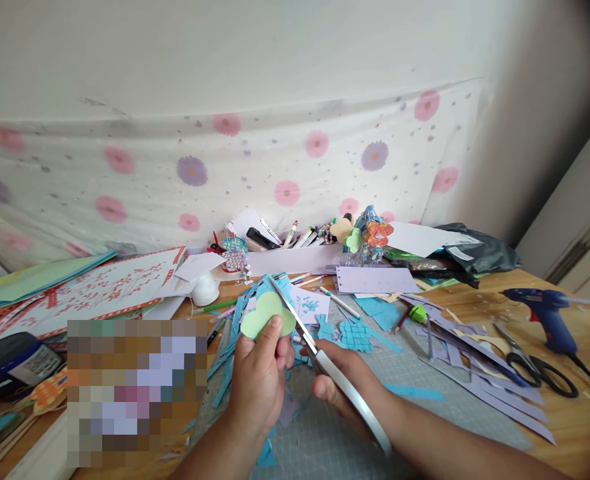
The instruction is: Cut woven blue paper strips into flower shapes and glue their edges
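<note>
My left hand (262, 373) pinches a pale green paper flower (265, 312) with rounded petals, thumb on its front. Gripped in my right hand (347, 380) is a pair of scissors (347, 387) with light silvery handles. Its blades point up and left, along the right edge of the green paper. Whether the blades are parted around the paper is hard to tell. Below both hands lies a grey cutting mat (335, 440). Blue paper strips (229, 353) and a woven blue paper piece (355, 337) lie around them.
On the right are a blue glue gun (547, 313), black-handled scissors (539, 370) and lilac paper strips (495, 393). A pen box (295, 259) stands at the back. Patterned paper sheets (99, 297) and a dark round container (17, 363) occupy the left. One left area is pixelated.
</note>
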### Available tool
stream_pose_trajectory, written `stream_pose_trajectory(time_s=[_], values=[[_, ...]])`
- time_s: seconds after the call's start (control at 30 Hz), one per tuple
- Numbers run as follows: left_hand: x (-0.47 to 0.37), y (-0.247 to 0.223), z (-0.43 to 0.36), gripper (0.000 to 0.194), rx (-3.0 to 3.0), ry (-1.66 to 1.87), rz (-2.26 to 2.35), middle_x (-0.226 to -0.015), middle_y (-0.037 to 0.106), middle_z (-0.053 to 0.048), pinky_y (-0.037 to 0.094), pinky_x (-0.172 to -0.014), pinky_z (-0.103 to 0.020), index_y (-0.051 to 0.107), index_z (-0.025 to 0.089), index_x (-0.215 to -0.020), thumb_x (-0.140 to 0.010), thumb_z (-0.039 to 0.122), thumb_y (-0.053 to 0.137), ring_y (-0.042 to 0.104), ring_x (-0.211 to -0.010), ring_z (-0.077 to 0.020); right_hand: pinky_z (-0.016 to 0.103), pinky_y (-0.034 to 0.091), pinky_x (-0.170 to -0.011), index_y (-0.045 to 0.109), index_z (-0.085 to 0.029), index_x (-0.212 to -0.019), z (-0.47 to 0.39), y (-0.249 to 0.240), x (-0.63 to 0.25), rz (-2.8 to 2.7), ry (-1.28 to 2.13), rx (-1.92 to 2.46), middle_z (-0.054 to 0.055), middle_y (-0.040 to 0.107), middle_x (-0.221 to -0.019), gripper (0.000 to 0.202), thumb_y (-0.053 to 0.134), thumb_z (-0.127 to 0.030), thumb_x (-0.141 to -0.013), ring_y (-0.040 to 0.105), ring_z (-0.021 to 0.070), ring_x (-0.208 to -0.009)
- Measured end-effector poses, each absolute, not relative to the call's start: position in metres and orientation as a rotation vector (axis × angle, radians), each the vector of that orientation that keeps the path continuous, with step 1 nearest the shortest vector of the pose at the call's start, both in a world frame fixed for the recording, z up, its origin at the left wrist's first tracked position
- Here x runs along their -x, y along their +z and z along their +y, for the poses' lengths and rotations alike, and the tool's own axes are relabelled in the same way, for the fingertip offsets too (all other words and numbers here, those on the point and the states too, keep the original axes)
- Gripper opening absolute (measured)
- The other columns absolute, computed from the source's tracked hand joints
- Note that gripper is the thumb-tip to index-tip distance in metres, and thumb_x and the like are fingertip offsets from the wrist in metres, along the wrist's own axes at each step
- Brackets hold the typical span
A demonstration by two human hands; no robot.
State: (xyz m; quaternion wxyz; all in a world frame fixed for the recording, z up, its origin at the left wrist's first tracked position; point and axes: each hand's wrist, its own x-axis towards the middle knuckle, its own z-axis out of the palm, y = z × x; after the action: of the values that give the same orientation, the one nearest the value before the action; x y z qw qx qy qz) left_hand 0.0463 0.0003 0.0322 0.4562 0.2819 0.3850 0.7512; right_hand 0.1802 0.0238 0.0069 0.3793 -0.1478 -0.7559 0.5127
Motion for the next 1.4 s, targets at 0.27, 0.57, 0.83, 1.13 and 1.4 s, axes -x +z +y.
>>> stream_pose_trajectory(time_s=[0.27,0.57,0.83,1.13,1.4], values=[[-0.038,0.037,0.002,0.036,-0.68,1.826,0.937,-0.042,0.039,0.009,0.028,-0.04,-0.02,0.042,0.018,-0.058,-0.071,0.028,0.073,0.029,-0.039,-0.0045,0.026,0.037,-0.06,0.054,-0.015,-0.104,0.028,0.005,-0.189,-2.013,1.245,0.501,0.001,0.048,-0.075,0.062,0.039,-0.071,-0.083,0.041,0.0141,-0.066],[-0.035,0.037,0.002,0.036,-0.697,1.779,0.932,-0.042,0.038,0.01,0.027,-0.04,-0.019,0.041,0.019,-0.06,-0.071,0.029,0.074,0.029,-0.038,-0.0041,0.024,0.028,-0.053,0.044,-0.018,-0.112,0.037,0.005,-0.196,-2.04,1.413,0.354,-0.003,0.036,-0.07,0.061,0.037,-0.071,-0.084,0.031,0.0119,-0.06],[-0.036,0.034,0.001,0.034,-0.8,1.7,1.047,-0.043,0.038,0.011,0.028,-0.039,-0.018,0.045,0.019,-0.064,-0.07,0.034,0.074,0.029,-0.038,-0.0041,0.024,0.031,-0.054,0.05,-0.017,-0.106,0.041,0.014,-0.202,-2.074,1.309,0.377,-0.003,0.038,-0.068,0.059,0.035,-0.07,-0.085,0.034,0.0119,-0.06],[-0.032,0.031,0.004,0.034,-0.918,1.631,1.095,-0.042,0.034,0.011,0.027,-0.037,-0.018,0.047,0.019,-0.064,-0.069,0.041,0.073,0.027,-0.037,-0.0049,0.022,0.032,-0.051,0.049,-0.018,-0.096,0.048,0.019,-0.21,-2.124,1.309,0.399,-0.002,0.042,-0.07,0.058,0.033,-0.072,-0.085,0.037,0.0111,-0.058],[-0.029,0.032,0.005,0.036,-0.964,1.569,1.107,-0.041,0.032,0.011,0.027,-0.037,-0.019,0.045,0.019,-0.06,-0.069,0.042,0.072,0.025,-0.037,-0.0049,0.023,0.034,-0.052,0.05,-0.017,-0.097,0.049,0.023,-0.212,-2.172,1.284,0.413,0.0,0.045,-0.075,0.058,0.032,-0.072,-0.085,0.038,0.0115,-0.061]])
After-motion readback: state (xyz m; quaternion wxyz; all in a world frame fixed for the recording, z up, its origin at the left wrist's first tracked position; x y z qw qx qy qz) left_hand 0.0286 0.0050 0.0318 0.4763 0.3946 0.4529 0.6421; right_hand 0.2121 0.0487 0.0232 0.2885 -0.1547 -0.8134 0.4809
